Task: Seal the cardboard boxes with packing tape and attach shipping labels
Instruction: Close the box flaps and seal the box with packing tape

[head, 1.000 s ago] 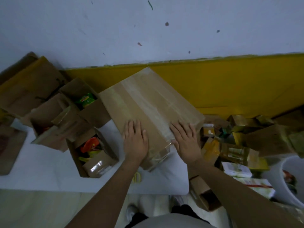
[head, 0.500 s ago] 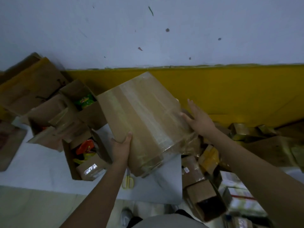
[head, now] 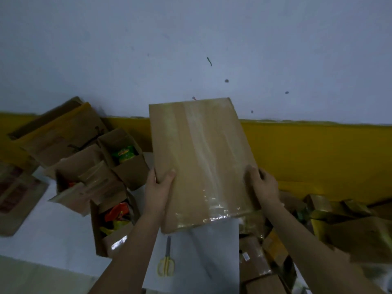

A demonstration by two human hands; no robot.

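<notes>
A large taped cardboard box (head: pixel 201 158) is held up off the white table (head: pixel 53 236), tilted with its far end raised toward the wall. Clear tape shines along its middle and near edge. My left hand (head: pixel 158 187) grips the box's left edge, thumb on top. My right hand (head: pixel 262 185) grips its right edge, fingers curled round the side. No shipping label shows on the visible face.
Open cardboard boxes (head: pixel 114 225) with colourful packets stand at the left. Yellow-handled scissors (head: pixel 166 263) lie on the table under the held box. A heap of small taped boxes (head: pixel 261 259) and flattened cardboard fills the right. Flat cardboard (head: pixel 19 196) lies far left.
The box has been lifted off the table and turned so its long side points at the wall. Both hands moved from pressing on top to gripping its side edges. The scissors became visible.
</notes>
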